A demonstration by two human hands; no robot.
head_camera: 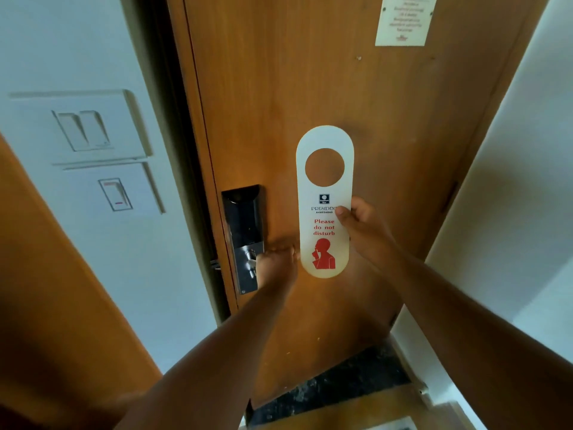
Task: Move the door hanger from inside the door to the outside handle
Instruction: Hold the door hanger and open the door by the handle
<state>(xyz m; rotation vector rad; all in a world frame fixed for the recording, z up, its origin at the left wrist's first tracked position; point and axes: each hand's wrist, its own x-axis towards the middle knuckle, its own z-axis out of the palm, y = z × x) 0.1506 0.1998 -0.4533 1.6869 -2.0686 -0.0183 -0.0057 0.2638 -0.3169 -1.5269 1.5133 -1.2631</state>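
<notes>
A white door hanger point(324, 193) with a round hole at its top and red "Please do not disturb" print is held upright in front of the wooden door point(310, 88). My right hand point(361, 228) grips its right edge near the middle. My left hand point(276, 262) is closed around the inside door handle, just right of the black and metal lock plate point(245, 234). The handle itself is mostly hidden under my fingers. The door appears closed against its frame.
White switch plates point(93, 144) sit on the wall left of the door frame. A notice card point(403, 20) is fixed high on the door. A white wall point(511, 181) stands close on the right. A dark stone threshold point(335, 383) lies at the door's foot.
</notes>
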